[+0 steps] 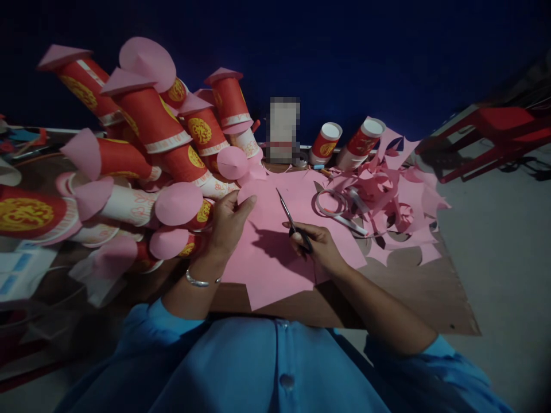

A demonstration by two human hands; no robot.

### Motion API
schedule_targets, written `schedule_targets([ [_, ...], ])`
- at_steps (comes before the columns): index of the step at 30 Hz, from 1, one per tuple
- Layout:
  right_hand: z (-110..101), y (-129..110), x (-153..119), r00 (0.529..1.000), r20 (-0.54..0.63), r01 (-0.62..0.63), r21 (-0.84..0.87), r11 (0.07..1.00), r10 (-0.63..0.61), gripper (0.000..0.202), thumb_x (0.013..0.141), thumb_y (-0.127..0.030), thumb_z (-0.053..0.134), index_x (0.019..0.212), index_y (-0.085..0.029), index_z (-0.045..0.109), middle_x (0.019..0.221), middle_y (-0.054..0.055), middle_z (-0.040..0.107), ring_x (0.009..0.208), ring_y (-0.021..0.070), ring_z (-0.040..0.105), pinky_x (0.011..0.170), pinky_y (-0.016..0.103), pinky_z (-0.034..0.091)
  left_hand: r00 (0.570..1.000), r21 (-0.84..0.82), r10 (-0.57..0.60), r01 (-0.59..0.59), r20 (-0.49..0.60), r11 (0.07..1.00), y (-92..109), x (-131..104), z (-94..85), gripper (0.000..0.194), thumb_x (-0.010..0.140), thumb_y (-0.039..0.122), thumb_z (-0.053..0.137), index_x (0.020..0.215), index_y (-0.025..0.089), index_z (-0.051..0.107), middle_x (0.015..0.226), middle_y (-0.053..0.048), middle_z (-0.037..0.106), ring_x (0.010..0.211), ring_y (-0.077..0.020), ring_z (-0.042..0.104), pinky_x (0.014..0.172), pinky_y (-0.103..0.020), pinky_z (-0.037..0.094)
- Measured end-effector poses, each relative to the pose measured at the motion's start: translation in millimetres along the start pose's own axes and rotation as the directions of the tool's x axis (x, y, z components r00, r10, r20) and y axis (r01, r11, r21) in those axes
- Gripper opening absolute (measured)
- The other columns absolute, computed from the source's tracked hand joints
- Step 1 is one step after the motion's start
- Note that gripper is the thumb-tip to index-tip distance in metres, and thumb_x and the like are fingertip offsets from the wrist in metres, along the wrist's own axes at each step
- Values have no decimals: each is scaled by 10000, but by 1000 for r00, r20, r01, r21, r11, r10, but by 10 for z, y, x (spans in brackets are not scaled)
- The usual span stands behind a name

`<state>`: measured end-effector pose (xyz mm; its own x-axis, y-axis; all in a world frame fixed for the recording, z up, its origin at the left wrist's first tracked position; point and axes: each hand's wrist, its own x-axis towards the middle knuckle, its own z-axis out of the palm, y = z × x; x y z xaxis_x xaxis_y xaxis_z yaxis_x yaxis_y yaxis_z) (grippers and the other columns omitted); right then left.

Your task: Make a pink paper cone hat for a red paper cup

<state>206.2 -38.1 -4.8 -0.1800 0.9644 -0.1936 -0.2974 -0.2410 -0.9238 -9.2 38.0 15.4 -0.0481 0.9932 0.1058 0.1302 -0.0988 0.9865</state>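
My right hand grips the black handles of a pair of scissors, whose blades point up and left above pink paper sheets. The blades look closed. My left hand, with a silver bangle at the wrist, pinches the edge of a pink paper piece between thumb and fingers. The piece's outline blends into the pink sheets behind it. Red and white paper-cup figures with pink cone tops lie close to the left hand.
Several cup figures crowd the left side. Two red cups stand at the back, beside a blurred pale object. Pink offcuts and tape rolls lie right. A red stool is beyond the wooden table.
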Motion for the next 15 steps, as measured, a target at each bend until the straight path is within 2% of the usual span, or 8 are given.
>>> schedule_targets([
  [15,-16,-17,17,1000,-4,8,-81,997,-8,574,788,-544,866,1209,-158,811,581,-56,538,492,78,407,468,235,339,999,16,-28,27,42,1000,5,15,-27,231,846,405,768,797,197,680,713,11,602,699,-166,523,654,-285,434],
])
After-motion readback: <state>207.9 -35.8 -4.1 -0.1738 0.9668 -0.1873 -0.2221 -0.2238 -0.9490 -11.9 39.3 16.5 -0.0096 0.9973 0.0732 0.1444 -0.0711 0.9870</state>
